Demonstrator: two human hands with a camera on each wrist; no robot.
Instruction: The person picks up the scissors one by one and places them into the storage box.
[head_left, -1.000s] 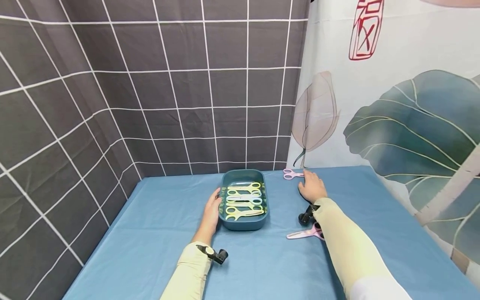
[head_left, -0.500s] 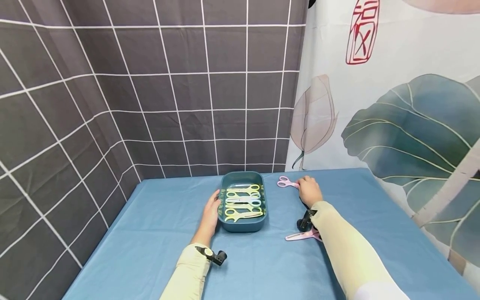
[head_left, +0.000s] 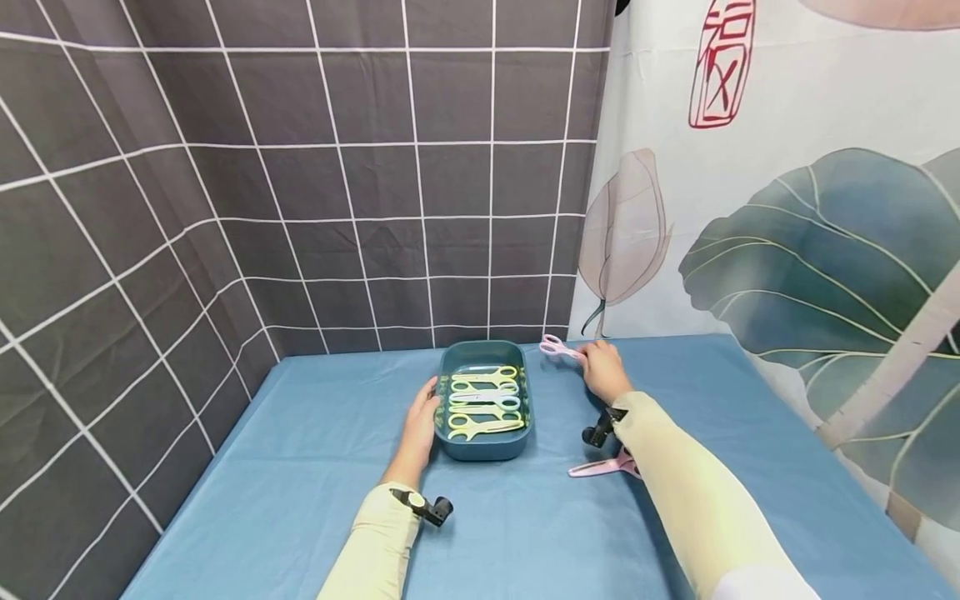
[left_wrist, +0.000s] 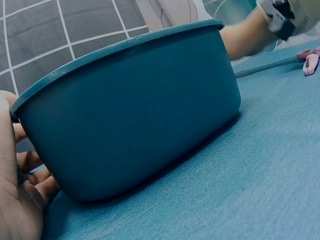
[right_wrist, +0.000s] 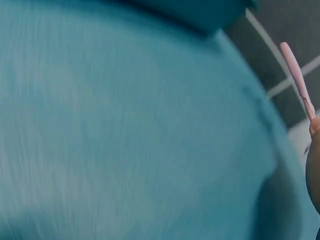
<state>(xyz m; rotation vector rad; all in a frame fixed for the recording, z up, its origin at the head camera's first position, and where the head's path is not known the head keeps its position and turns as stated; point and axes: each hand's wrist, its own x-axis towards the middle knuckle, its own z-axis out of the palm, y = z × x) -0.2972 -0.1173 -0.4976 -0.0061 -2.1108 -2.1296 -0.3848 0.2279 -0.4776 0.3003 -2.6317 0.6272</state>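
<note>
My left hand (head_left: 420,425) holds the left side of a dark teal plastic box (head_left: 483,450), its fingers at the outer wall under the rim in the left wrist view. Inside the box lie several scissors (head_left: 486,427) in a column, mostly yellow-green, one pale blue. To the right of the box, my right hand (head_left: 603,372) pinches a pair of pink scissors (head_left: 557,346) by the blade end, handle loops pointing left. In the right wrist view, the pink handle (right_wrist: 296,72) shows edge-on beyond a fingertip.
Another pair of pink scissors (head_left: 597,468) lies on the blue tablecloth (head_left: 510,533), partly hidden under my right forearm. A dark grid-patterned curtain (head_left: 360,192) and a white leaf-print curtain (head_left: 645,92) hang behind the table.
My right hand has taken hold of the pink scissors at the back of the table and moved left with them towards the box. The left hand and box have stayed put.
</note>
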